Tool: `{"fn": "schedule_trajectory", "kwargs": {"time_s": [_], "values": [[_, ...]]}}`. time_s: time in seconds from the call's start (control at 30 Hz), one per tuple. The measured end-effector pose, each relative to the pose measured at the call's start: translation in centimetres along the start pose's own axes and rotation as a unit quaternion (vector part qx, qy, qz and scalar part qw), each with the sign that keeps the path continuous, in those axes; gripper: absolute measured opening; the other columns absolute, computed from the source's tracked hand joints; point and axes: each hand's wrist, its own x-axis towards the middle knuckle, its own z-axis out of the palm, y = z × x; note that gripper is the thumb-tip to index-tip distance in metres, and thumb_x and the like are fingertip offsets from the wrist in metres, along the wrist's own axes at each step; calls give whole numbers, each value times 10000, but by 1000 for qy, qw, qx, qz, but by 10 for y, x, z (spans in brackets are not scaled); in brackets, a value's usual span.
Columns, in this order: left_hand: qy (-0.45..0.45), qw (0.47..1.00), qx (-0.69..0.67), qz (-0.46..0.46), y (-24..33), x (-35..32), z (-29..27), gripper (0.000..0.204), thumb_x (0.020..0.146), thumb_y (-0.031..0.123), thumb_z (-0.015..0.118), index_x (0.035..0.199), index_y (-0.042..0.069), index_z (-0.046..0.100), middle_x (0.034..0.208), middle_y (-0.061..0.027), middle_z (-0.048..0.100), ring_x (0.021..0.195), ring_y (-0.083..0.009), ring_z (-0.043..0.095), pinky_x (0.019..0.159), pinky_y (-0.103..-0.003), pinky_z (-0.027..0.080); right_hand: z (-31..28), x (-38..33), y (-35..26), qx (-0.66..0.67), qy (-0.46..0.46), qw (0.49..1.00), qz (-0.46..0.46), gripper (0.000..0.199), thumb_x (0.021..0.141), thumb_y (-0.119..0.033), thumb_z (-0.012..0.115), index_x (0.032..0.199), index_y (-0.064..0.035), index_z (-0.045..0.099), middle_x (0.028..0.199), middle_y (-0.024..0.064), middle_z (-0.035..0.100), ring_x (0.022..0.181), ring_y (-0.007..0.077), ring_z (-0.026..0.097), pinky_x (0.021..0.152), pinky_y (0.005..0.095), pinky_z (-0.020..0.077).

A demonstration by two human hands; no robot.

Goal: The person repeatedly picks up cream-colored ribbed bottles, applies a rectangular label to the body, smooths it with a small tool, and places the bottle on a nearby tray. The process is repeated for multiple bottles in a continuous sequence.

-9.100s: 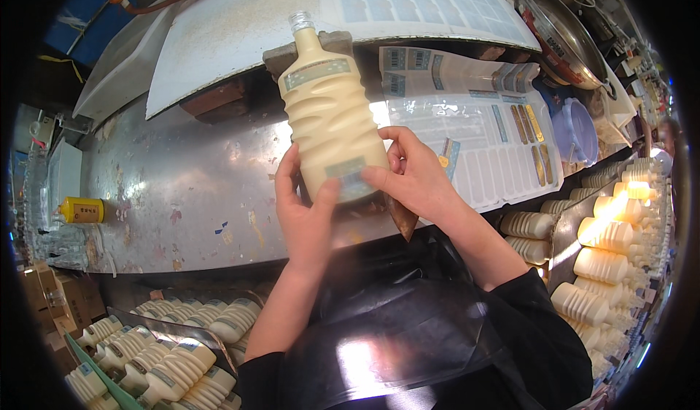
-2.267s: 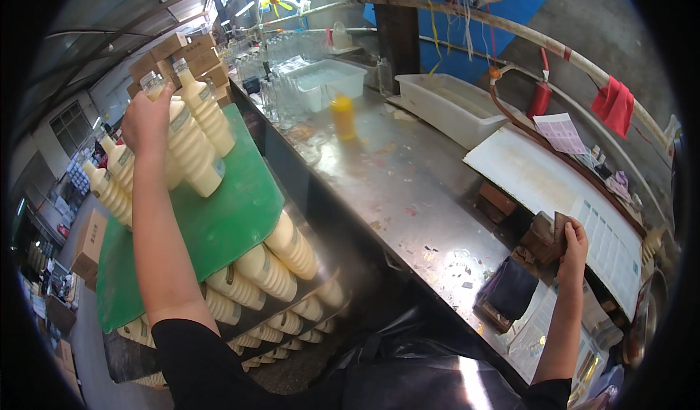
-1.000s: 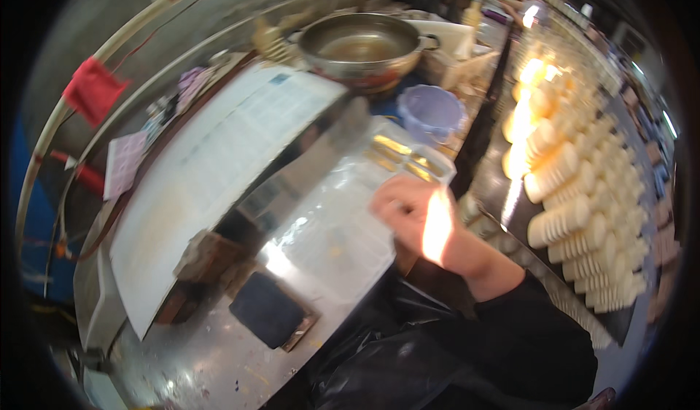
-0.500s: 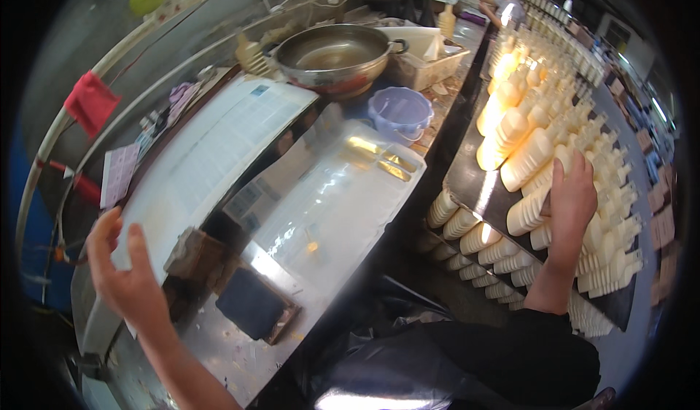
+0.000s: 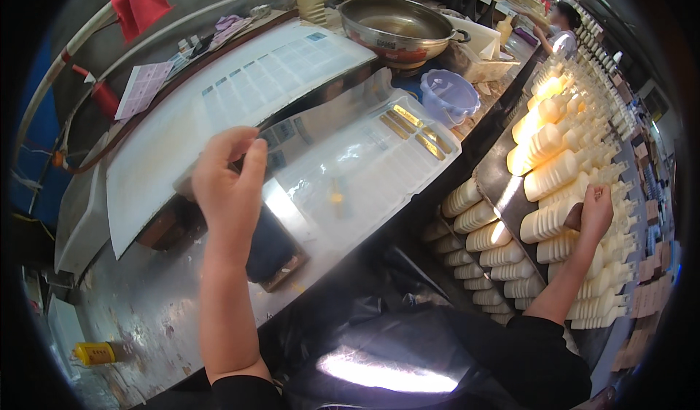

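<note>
My right hand is at the rows of cream ribbed plastic bottles on the right. Its fingers are closed round the neck end of one bottle, which lies on its side among the others. A small brown patch shows between hand and bottle; I cannot tell what it is. My left hand hovers over the bench, its fingers curled in toward the thumb. Whatever is between those fingertips, if anything, is hidden. Below it lies a dark pad on a wooden block. Beside it, a clear sheet bears gold labels.
A white printed sheet slopes behind the left hand. Farther back stand a wide metal pan, a lilac basket and a white bin. A yellow bottle lies at lower left. Another person works at far right.
My left hand has swung right, from the bench's left side to above the dark pad, and its fingers have curled in. The right hand's fingers have closed on the bottle. The view has shifted.
</note>
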Motion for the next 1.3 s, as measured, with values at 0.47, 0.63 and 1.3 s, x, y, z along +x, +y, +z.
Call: {"fn": "schedule_trajectory", "kwargs": {"time_s": [0.47, 0.63, 1.3], "values": [[-475, 843, -245, -66, 13, -49, 41, 980, 695, 294, 920, 1508, 36, 437, 1369, -160, 623, 1296, -255, 586, 1108, -382, 439, -53, -113, -298, 612, -498, 517, -332, 105, 854, -96, 745, 895, -45, 663, 889, 20, 637, 855, 97, 607, 760, 247, 469], [-240, 875, -312, -280, -26, -71, -11, 912, 688, 216, 899, 1466, 16, 468, 1330, -126, 635, 1204, -225, 631, 1033, -389, 505, 8, -177, -408, 595, -555, 481, -326, 452, 1011, -300, 652, 1345, -11, 556, 1115, 67, 675, 661, 50, 553, 574, 209, 439], [62, 914, -48, -398, -91, -62, -52, 724, 843, 233, 805, 1423, -44, 471, 1288, -206, 634, 1137, -284, 654, 976, -407, 538, 115, -275, -345, 423, -640, 556, -321, 289, 999, -213, 642, 1162, 6, 737, 940, 58, 743, 785, 90, 643, 722, 283, 531]]}}
